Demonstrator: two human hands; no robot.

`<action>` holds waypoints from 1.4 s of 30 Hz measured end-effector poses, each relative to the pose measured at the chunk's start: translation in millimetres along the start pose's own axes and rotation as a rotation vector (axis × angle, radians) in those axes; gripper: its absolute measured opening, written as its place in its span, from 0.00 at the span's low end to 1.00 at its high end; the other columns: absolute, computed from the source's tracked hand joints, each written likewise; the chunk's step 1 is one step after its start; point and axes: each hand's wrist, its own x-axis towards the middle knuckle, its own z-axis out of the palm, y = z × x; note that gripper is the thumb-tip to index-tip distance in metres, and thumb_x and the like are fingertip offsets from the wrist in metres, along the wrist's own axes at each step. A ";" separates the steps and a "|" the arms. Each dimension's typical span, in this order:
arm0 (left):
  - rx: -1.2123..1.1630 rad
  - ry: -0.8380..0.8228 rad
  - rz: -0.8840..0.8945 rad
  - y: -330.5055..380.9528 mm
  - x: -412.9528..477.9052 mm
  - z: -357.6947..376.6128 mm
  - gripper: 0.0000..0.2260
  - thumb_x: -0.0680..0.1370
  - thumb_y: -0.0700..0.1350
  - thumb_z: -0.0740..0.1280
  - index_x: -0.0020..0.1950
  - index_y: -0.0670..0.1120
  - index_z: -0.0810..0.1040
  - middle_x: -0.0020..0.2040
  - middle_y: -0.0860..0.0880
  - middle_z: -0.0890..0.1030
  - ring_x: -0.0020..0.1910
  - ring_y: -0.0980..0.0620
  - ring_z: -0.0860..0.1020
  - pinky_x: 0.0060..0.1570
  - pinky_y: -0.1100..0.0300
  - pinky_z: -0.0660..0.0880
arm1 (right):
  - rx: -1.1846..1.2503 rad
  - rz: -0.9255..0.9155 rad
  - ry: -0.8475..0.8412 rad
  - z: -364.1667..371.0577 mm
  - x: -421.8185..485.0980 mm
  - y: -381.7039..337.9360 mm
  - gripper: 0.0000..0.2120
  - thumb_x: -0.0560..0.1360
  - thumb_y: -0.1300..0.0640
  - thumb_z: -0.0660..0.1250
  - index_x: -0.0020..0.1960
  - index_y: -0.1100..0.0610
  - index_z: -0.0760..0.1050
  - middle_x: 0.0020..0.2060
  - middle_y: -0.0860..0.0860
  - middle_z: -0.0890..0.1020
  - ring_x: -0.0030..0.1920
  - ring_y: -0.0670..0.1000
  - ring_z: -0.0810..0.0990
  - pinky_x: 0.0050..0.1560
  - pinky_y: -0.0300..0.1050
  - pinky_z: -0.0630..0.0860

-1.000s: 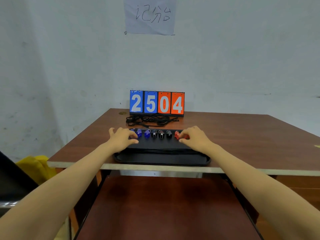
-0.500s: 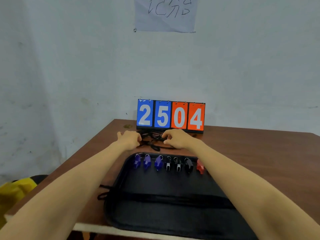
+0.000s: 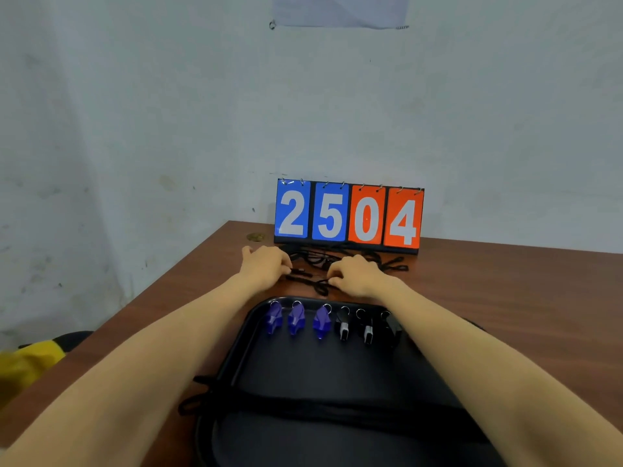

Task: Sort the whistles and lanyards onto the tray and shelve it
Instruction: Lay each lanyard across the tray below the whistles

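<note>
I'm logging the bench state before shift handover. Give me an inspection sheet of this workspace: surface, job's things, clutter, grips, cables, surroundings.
Surface: brown wooden table with a black tray on it.
Job's things: three blue whistles and three black whistles in a row at the tray's far end; dark cords across its middle; lanyard pile on the table beyond the tray.
Clutter: small gold disc.
Grips: left hand and right hand, fingers curled into the lanyard pile.
Cables: nothing seen.
Surroundings: scoreboard reading 2504, white wall, paper sheet, yellow object at left.
</note>
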 end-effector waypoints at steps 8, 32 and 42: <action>-0.211 0.179 -0.031 21.6 -11.2 -31.1 0.10 0.78 0.51 0.62 0.54 0.51 0.81 0.53 0.51 0.81 0.56 0.49 0.76 0.62 0.49 0.67 | 0.316 -0.062 0.345 -30.3 -20.4 -8.0 0.16 0.79 0.53 0.60 0.65 0.54 0.74 0.56 0.53 0.81 0.59 0.54 0.76 0.61 0.53 0.73; -0.146 0.123 0.000 69.2 -50.6 -73.7 0.11 0.80 0.50 0.60 0.55 0.49 0.80 0.47 0.50 0.80 0.54 0.47 0.74 0.67 0.48 0.58 | 0.465 0.244 0.910 -150.9 -132.2 59.8 0.13 0.78 0.55 0.61 0.54 0.59 0.80 0.52 0.56 0.80 0.53 0.55 0.77 0.51 0.48 0.73; -0.700 0.452 -0.015 90.9 -46.4 -110.4 0.12 0.80 0.46 0.60 0.58 0.44 0.79 0.51 0.46 0.84 0.52 0.44 0.80 0.54 0.48 0.76 | 0.695 0.343 0.864 -143.6 -156.9 93.2 0.12 0.79 0.58 0.60 0.55 0.62 0.78 0.53 0.56 0.81 0.46 0.50 0.74 0.47 0.41 0.68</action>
